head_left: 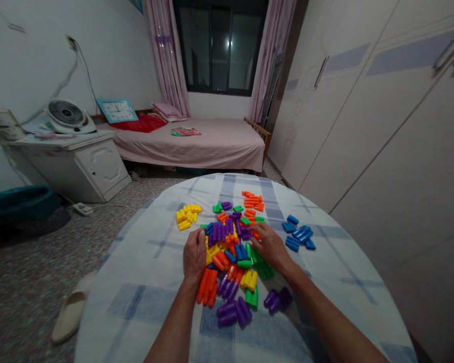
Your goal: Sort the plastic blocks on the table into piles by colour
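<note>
A mixed pile of plastic block pieces in purple, yellow, orange, green and blue lies on the round table, with a purple row (218,233) on top. At the pile's left edge is my left hand (195,253), its fingers curled in against the pieces; whatever they grip is hidden. My right hand (268,244) reaches over the right side, fingers apart and bent down, the tips touching purple and orange pieces (246,233). Green pieces (263,267) lie under that palm. Closer to me are orange pieces (207,287) and purple pieces (234,311).
Separate groups of yellow pieces (187,217), orange pieces (253,201) and blue pieces (299,234) lie around the pile on the checked tablecloth (147,287). Beyond the table stands a bed (219,146); a wardrobe (363,126) is at the right. A slipper (70,312) lies on the floor.
</note>
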Demonstrator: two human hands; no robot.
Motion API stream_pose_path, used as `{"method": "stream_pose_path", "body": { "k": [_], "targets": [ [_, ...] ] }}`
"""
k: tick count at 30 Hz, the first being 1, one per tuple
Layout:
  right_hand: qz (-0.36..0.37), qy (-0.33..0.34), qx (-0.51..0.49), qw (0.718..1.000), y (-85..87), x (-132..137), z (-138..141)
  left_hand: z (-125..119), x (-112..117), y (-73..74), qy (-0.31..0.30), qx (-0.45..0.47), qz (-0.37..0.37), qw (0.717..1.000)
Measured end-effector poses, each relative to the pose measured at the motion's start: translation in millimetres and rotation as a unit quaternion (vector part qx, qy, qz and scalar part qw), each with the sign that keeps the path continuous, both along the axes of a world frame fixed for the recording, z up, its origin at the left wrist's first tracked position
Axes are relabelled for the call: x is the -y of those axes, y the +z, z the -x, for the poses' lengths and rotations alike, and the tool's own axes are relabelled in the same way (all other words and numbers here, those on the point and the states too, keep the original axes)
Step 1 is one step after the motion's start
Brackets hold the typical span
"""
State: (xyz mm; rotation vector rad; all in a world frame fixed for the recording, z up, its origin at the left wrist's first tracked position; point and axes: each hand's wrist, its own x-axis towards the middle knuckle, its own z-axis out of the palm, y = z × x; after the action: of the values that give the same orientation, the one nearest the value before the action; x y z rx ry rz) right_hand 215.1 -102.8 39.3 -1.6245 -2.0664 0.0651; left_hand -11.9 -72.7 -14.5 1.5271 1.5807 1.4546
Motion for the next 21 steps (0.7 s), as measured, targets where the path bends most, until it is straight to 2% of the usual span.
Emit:
{"method": "stream_pose_path", "body": {
  "k": [3,7,11,15,21],
  "targets": [
    [0.029,0.012,0.04,0.999,-7.3,-22.4,3.6,-0.4,0.0,-1.1,-0.001,-0.002,0.001,1.0],
    [0.054,0.015,0.07,0.996,-11.5,-32.8,1.5,-1.1,0.2,1.2,0.001,-0.011,-0.005,1.0],
    [0.077,0.0,0.103,0.992,-8.2,-35.3,-0.5,-1.3,0.4,3.6,0.002,-0.009,0.006,1.0],
    [0.058,-0.007,0.131,0.99,-7.0,-33.5,3.1,-1.3,0.4,3.4,0.001,-0.009,0.009,1.0],
    [0.037,-0.016,0.098,0.994,-14.5,-25.4,5.8,-1.0,-0.7,1.3,0.005,-0.014,0.003,1.0]
  ]
}}
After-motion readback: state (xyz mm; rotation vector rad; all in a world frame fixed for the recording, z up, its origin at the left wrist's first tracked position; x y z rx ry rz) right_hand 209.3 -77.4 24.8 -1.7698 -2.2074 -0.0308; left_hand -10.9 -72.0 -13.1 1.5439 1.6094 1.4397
